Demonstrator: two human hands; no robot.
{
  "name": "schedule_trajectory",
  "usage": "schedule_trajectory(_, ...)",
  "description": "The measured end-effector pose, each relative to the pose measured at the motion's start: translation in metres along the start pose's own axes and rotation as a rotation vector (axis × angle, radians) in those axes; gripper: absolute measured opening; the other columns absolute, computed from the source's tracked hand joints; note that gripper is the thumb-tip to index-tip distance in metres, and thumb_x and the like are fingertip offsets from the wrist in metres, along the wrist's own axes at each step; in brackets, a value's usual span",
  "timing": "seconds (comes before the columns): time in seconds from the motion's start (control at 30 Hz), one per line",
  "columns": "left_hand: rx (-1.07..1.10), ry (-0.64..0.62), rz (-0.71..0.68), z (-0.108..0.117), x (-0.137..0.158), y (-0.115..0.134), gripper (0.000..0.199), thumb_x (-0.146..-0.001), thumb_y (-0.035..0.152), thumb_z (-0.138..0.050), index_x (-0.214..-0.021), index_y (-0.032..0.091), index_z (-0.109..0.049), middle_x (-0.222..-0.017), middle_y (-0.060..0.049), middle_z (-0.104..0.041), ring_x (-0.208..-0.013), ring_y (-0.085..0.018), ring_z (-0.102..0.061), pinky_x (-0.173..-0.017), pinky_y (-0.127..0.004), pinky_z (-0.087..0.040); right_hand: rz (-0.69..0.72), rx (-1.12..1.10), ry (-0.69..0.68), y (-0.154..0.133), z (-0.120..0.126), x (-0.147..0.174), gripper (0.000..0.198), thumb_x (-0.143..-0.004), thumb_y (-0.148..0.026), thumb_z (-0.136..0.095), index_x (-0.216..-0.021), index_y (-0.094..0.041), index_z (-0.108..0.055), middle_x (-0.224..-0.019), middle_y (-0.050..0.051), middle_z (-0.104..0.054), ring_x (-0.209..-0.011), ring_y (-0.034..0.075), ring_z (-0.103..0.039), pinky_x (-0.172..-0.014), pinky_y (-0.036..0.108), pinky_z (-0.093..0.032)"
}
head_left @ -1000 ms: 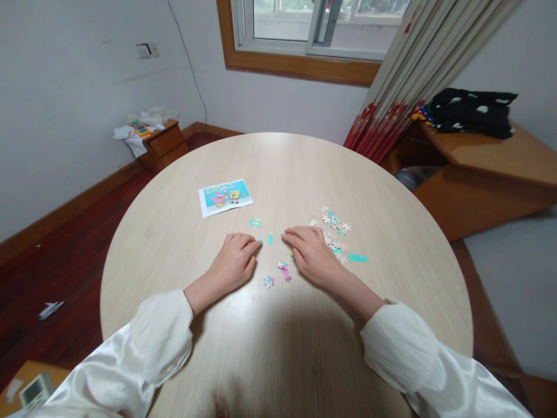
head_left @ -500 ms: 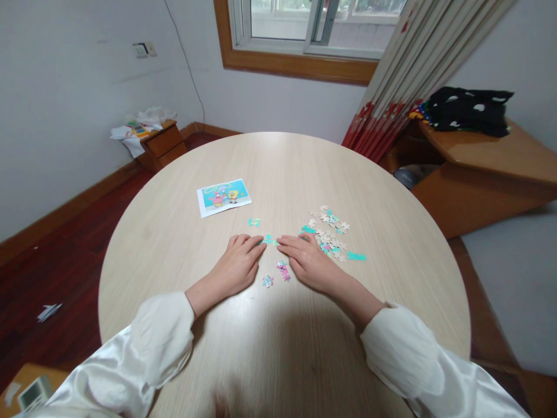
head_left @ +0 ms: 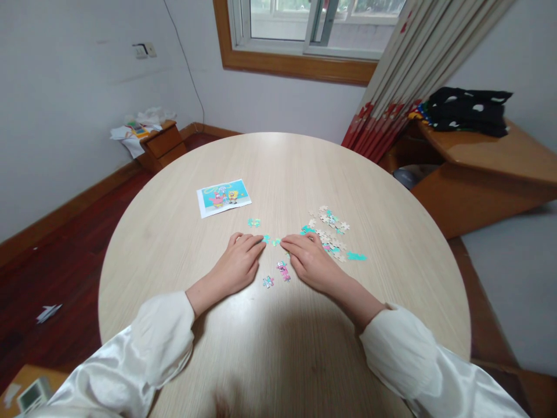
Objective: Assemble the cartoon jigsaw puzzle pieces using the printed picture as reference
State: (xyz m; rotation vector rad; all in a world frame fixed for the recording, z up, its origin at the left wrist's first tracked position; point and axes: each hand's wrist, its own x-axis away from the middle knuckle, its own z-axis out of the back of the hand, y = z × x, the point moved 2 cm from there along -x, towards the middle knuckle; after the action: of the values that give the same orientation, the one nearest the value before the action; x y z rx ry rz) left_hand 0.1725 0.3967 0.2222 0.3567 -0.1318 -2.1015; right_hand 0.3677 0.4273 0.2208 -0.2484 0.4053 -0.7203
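My left hand (head_left: 239,259) rests on the table, its fingertips closed at the edge of a teal puzzle piece (head_left: 267,238). Opposite it, my right hand (head_left: 310,259) has its fingers together, with the tips on the right edge of a yellow-green puzzle piece (head_left: 275,242). Between the two pieces there seems to be a narrow gap. Nearer me lie a pink puzzle section with eyes (head_left: 283,271) and a small pink-and-blue piece (head_left: 268,281). Beyond my left fingers lies a teal-and-yellow puzzle section (head_left: 254,222). Part of another small piece shows beneath my right fingers.
A printed cartoon picture (head_left: 224,197) lies at the back left of the round table (head_left: 278,157). To the right of my right hand is a pile of loose puzzle pieces (head_left: 333,241), many face down. A teal strip of pieces (head_left: 357,256) lies beside it.
My right hand has shifted slightly right, and more of the yellow-green piece shows at its fingertips. My left hand has barely moved.
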Motion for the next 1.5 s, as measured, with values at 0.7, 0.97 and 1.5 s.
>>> schedule_trajectory(0.7, -0.008, 0.041, -0.046, -0.002, 0.000, -0.001, 0.040, -0.082, 0.006, -0.040, -0.117, 0.009, -0.060, -0.120, -0.016, -0.061, -0.108, -0.028, -0.053, -0.098, -0.048, -0.042, -0.058, 0.189, -0.121, 0.004, -0.005, -0.039, 0.032, -0.089, -0.010, -0.039, -0.114, -0.009, -0.060, -0.108, 0.018, -0.057, -0.102, 0.027, -0.049, -0.085, 0.040, -0.037)
schedule_trajectory(0.97, 0.038, 0.114, -0.058, 0.000, 0.001, 0.000, 0.041, -0.081, 0.006, -0.040, -0.116, 0.010, -0.061, -0.116, -0.015, -0.062, -0.105, -0.027, -0.054, -0.093, -0.047, -0.045, -0.093, 0.180, -0.132, -0.004, -0.009, -0.060, 0.037, -0.091, -0.013, -0.036, -0.125, -0.008, -0.051, -0.114, 0.017, -0.056, -0.105, 0.028, -0.047, -0.087, 0.040, -0.037)
schedule_trajectory(1.5, -0.051, 0.066, 0.094, -0.009, -0.018, -0.024, 0.044, -0.090, 0.016, -0.032, -0.128, 0.006, -0.052, -0.130, -0.018, -0.056, -0.124, -0.027, -0.049, -0.110, -0.050, -0.033, -0.067, 0.157, -0.198, -0.009, -0.009, -0.065, 0.040, -0.089, -0.008, -0.035, -0.124, -0.008, -0.053, -0.132, 0.017, -0.055, -0.120, 0.026, -0.047, -0.096, 0.041, -0.030)
